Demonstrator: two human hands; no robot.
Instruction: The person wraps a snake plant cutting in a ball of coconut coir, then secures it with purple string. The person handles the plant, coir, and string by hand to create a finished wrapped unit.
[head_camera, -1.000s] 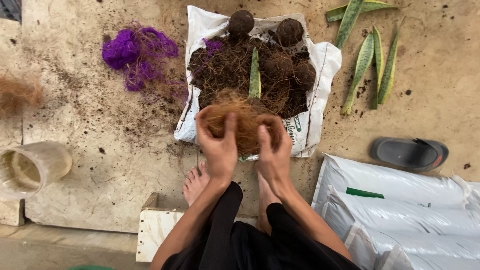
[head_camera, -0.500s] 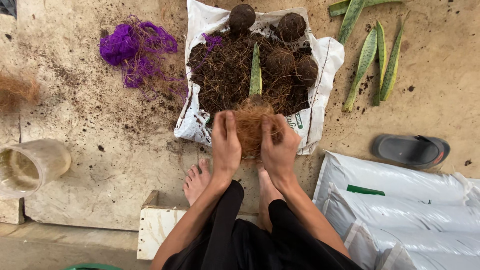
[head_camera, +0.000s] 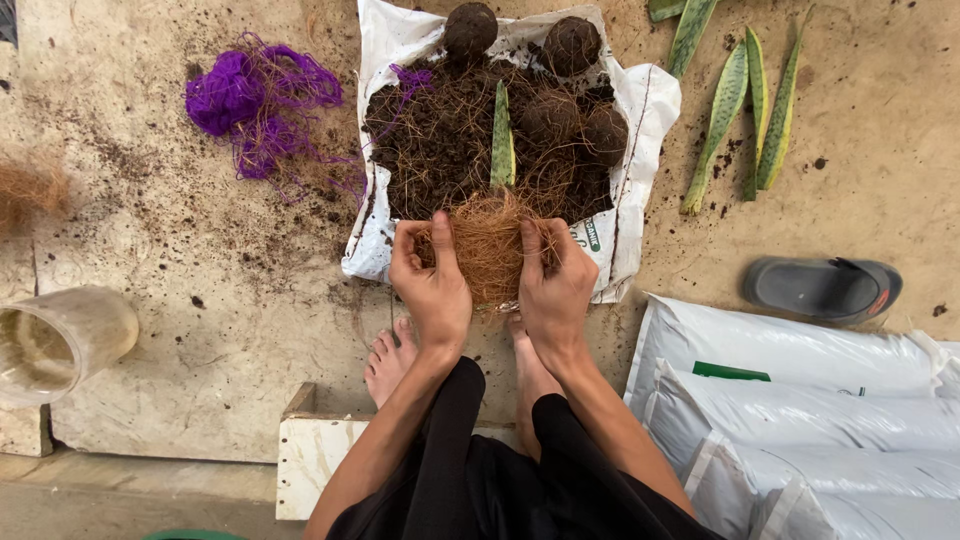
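While the wad of coconut fibre (head_camera: 490, 248) is cupped between both hands just above the near edge of the white sack (head_camera: 640, 110), a few things could easily go sideways. The left hand (head_camera: 430, 285) is closed around the left side of the wad, thumb up along it, and the right hand (head_camera: 555, 285) is wrapped round the right side the same way, so the fibre is squeezed between the two palms. What sits inside the wad can't be told, since the strands hide it.

Loose strands are seen sticking out at the top and bottom, so if the squeeze is let up unevenly, the wad would probably spring open and shed bits onto the floor (head_camera: 200, 280), which is already dusted with soil. The green leaf (head_camera: 501, 140) standing upright in the heap of soil and roots (head_camera: 450, 150) is just beyond the fingertips, and it could be knocked over or bent if the wad is pushed forward carelessly.

Bare toes (head_camera: 392, 355) are parked right below the hands, so anything dropped would land on them. The purple string (head_camera: 250, 100) is lying well apart to the left, so a long reach would be needed with a hand taken off the wad, which is where the shape might get lost. The round balls (head_camera: 470, 28) at the far end of the sack look safely out of the way.
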